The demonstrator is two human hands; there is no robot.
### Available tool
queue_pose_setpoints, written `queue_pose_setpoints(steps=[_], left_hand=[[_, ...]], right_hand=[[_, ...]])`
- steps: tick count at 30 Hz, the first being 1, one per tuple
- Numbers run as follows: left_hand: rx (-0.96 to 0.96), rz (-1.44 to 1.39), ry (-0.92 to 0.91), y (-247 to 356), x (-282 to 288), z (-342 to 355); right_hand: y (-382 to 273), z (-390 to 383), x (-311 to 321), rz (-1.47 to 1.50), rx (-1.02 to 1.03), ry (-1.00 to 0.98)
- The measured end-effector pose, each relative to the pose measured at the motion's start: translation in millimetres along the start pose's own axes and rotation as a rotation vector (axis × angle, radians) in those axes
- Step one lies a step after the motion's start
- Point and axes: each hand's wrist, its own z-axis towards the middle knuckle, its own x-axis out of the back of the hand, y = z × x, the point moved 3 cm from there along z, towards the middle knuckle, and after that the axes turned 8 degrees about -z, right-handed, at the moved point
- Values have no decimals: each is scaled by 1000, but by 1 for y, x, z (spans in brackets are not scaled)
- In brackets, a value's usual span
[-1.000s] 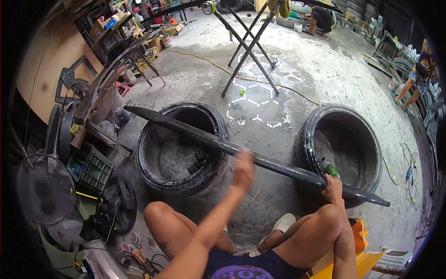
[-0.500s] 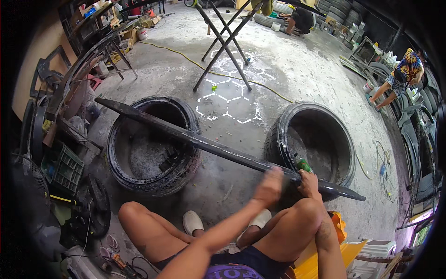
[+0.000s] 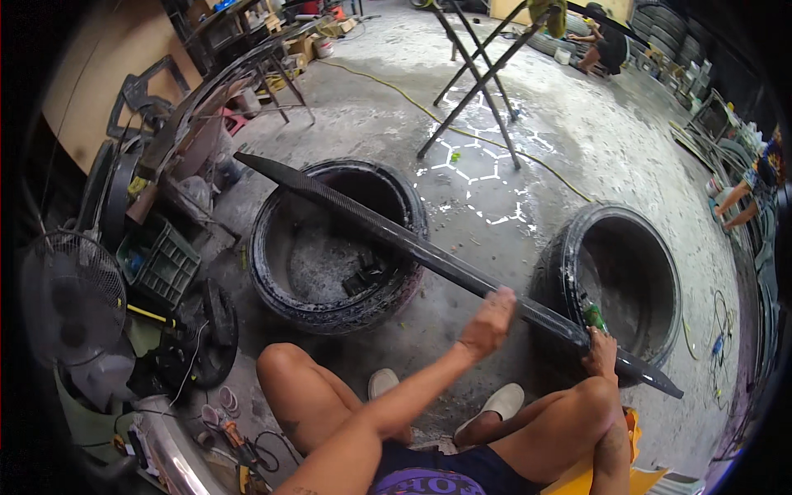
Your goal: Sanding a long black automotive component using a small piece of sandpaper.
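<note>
A long black strip-like panel point(image 3: 450, 265) with a woven carbon-look pattern and pointed ends lies slantwise across two tyres, the left tyre point(image 3: 305, 320) and the right tyre point(image 3: 551, 268). My left hand point(image 3: 487, 323) is closed, fingertips at the panel's near edge around its middle; anything inside the fingers is hidden. Further right, my right hand point(image 3: 601, 356) lies over the panel with bent fingers. A clear bottle with a green label point(image 3: 593, 316) leans up from those fingers, tilted away, its lower end hidden by the hand.
Beyond the tyres stands a black folding stand point(image 3: 483, 78), with a yellow hose point(image 3: 404, 95) on the floor. A green crate point(image 3: 165, 264) and a fan point(image 3: 74, 289) are at left. A crouching person point(image 3: 606, 45) is far back; another bends at right.
My view has swung left, so the scene sits further right. My left hand, blurred before, is now clearer and farther from my right hand along the panel. The panel still rests across both tyres.
</note>
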Motion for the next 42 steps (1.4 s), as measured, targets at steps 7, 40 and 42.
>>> queue_pose_setpoints(steps=[7, 40, 42], left_hand=[[384, 283, 270, -124, 116, 8], [453, 420, 316, -194, 153, -1], [262, 290, 244, -148, 97, -20]], right_hand=[[-8, -6, -9, -119, -11, 100], [-13, -9, -26, 56, 76, 125], [-9, -10, -29, 41, 60, 103]])
